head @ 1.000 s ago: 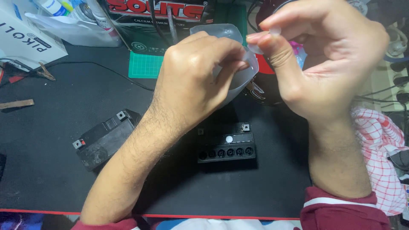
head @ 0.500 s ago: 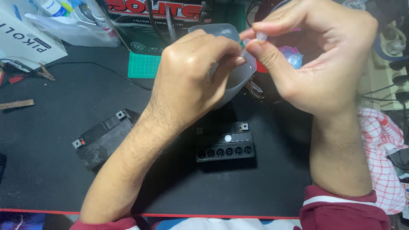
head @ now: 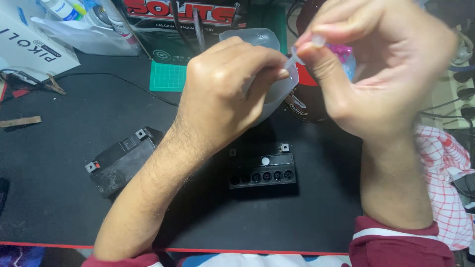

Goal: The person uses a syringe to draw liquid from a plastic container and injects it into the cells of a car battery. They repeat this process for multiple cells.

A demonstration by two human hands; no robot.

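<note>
My left hand (head: 225, 94) grips a translucent white plastic bottle (head: 269, 64), held tilted above the black mat. My right hand (head: 376, 69) pinches a small clear cap (head: 316, 40) at the tip of the bottle's thin nozzle (head: 293, 60). Below the hands a small black battery (head: 262, 170) lies on the mat, its top showing a row of several round filler holes and one white plug. A second small black battery (head: 118, 160) lies to the left on its side.
A black mat (head: 59, 198) covers the desk, edged in red at the front. A green cutting mat (head: 168, 76), a large black battery box, a white carton (head: 29, 44) and spray bottles stand behind. A red checked cloth (head: 445, 183) lies right.
My right hand has risen and shifted right, its fingers now pinching the cap at the nozzle tip. My left hand still holds the bottle in about the same place.
</note>
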